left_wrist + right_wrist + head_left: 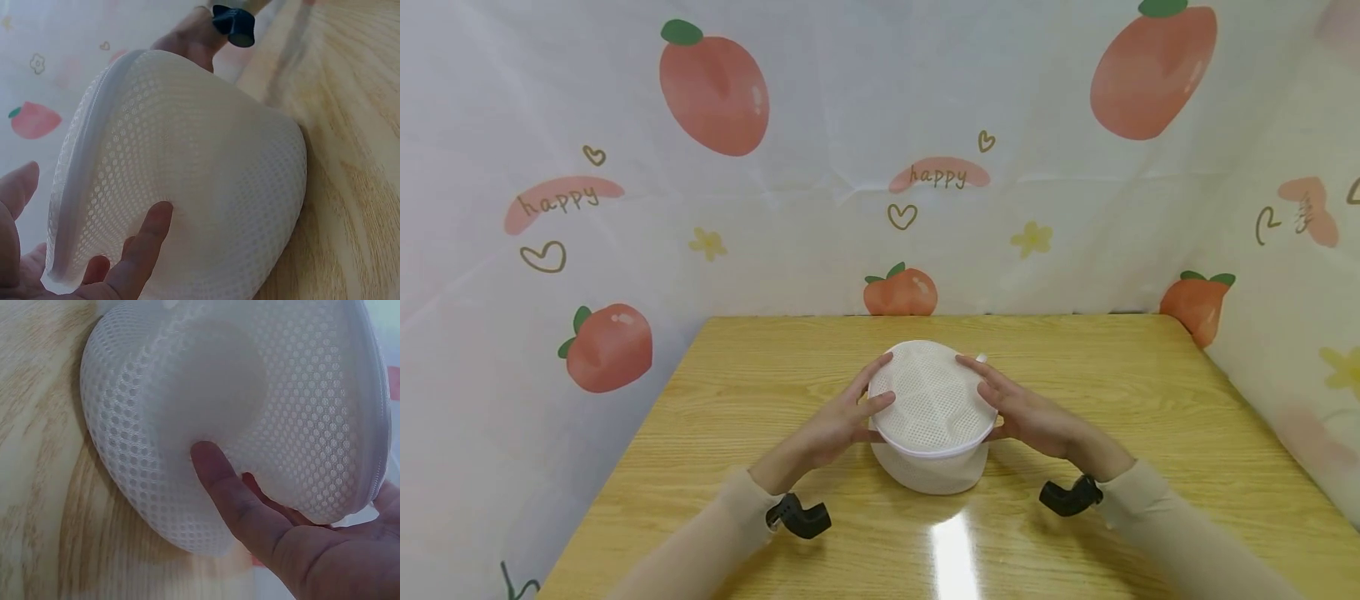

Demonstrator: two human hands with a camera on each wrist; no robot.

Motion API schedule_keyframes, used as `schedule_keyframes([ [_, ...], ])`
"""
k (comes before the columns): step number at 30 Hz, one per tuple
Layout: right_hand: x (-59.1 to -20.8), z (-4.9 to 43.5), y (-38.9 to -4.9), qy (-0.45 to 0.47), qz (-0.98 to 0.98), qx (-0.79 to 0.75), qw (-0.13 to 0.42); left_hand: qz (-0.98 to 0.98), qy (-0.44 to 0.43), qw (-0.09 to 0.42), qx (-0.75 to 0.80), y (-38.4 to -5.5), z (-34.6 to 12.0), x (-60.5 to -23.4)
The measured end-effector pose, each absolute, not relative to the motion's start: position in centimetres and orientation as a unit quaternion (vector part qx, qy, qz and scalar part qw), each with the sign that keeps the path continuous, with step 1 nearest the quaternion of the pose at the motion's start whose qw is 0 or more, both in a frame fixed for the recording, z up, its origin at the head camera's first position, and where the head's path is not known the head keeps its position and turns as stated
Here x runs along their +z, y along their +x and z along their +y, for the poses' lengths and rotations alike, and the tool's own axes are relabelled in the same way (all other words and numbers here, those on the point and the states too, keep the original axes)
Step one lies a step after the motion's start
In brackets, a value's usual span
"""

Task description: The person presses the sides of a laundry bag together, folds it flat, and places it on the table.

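Note:
A white mesh laundry bag (931, 396) with a round top and a zipped rim stands on the wooden table, in the middle of the head view. My left hand (837, 423) grips its left side, some fingers on the top edge and others against the wall below the rim. On the opposite side my right hand (1037, 419) holds the bag in much the same way. In the left wrist view a fingertip presses into the mesh wall (206, 150). The right wrist view likewise has a finger denting the netting (131, 450). Whatever is inside the bag is hidden.
The wooden table (760, 367) extends around the bag, with a bright reflection near its front. A pale cloth (820, 100) printed with fruit and hearts hangs behind and at both sides. Black wrist-worn devices (805, 517) sit at both cuffs.

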State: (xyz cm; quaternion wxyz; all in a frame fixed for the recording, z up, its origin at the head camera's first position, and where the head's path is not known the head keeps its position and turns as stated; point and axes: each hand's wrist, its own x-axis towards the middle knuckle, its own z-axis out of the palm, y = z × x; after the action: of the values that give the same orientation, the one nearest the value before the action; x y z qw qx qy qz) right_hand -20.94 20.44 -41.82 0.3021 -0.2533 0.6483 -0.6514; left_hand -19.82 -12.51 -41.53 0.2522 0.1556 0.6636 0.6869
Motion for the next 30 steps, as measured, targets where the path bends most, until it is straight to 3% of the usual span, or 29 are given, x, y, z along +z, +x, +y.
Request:
schedule_keyframes([
  [30,-44.0,18.9,-20.8,-0.217,0.644,-0.669,0.302,0.644,0.149,0.255,0.705,-19.8,-10.7,-43.3],
])
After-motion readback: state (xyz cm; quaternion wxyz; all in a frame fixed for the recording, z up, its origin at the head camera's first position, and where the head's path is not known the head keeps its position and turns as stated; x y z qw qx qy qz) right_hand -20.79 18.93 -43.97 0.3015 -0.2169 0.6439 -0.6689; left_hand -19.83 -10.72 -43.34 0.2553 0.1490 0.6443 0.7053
